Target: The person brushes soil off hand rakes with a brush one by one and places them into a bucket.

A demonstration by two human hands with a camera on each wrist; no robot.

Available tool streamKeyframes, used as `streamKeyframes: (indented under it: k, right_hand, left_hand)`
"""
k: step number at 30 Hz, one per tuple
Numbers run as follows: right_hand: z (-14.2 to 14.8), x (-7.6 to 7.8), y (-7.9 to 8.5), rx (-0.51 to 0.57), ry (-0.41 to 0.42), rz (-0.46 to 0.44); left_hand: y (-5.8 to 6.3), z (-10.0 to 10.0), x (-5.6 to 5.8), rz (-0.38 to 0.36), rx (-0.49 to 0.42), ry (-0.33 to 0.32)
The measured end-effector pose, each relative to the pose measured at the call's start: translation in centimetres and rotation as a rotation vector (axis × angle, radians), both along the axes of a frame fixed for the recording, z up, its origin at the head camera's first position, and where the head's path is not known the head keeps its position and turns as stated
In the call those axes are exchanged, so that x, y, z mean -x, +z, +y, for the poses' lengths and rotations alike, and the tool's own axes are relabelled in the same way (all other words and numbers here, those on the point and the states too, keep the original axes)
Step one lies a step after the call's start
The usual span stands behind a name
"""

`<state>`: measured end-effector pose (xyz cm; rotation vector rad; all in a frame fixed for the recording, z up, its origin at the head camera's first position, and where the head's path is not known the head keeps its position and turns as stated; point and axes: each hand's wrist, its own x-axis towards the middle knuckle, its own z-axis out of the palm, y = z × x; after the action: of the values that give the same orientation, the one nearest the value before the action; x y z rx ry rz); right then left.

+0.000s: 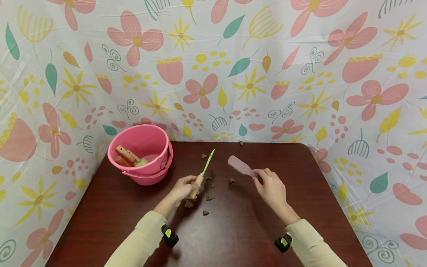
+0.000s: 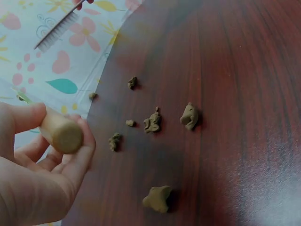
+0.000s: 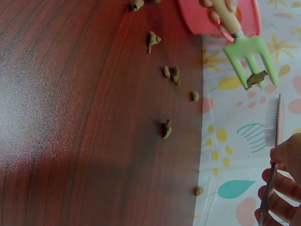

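My left hand (image 1: 182, 188) grips the wooden handle of a small green garden fork (image 3: 249, 49), seen edge-on in the head view. A brown clump (image 3: 256, 79) sits across its tines. To the right, my right hand (image 1: 273, 189) holds a pink brush (image 1: 239, 166) by its handle, bristles facing the fork. Both tools are held above the table, apart from each other. Several brown soil-like crumbs lie on the tabletop beneath and between them, among them a larger clump (image 2: 157, 198) and a smaller one (image 1: 205, 213).
Two nested pink buckets (image 1: 143, 135) stand at the table's back left. Inside the upper one are wooden-handled tools (image 1: 126, 152). The dark wooden table (image 1: 247, 230) meets a flower-print curtain (image 1: 283, 92) at its back and sides. One crumb (image 1: 241, 143) lies at the far edge.
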<state>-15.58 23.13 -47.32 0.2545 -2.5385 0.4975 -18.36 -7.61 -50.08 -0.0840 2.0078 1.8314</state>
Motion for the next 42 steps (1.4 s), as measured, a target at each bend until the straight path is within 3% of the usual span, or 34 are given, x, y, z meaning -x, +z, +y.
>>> streamKeyframes:
  k: [7,14,24,33,42]
  right_hand:
    - [-0.6,0.1,-0.1,0.016,0.013,0.017]
    - [-1.5,0.1,-0.2,0.025,0.082,-0.003]
    - [-3.2,0.2,0.0,0.051,0.127,-0.012]
    - [-4.4,0.5,0.0,0.079,0.166,-0.018]
    - [-4.8,0.4,-0.3,0.079,0.18,-0.013]
  left_hand:
    - [-0.5,0.0,-0.1,-0.075,-0.188,-0.065]
    - [-0.3,0.0,-0.2,-0.166,-0.381,-0.13]
    - [-0.5,0.6,-0.4,-0.222,-0.501,-0.147]
    - [-0.2,1.3,-0.8,-0.25,-0.618,-0.224]
    - [-0.3,1.5,-1.1,-0.282,-0.668,-0.261]
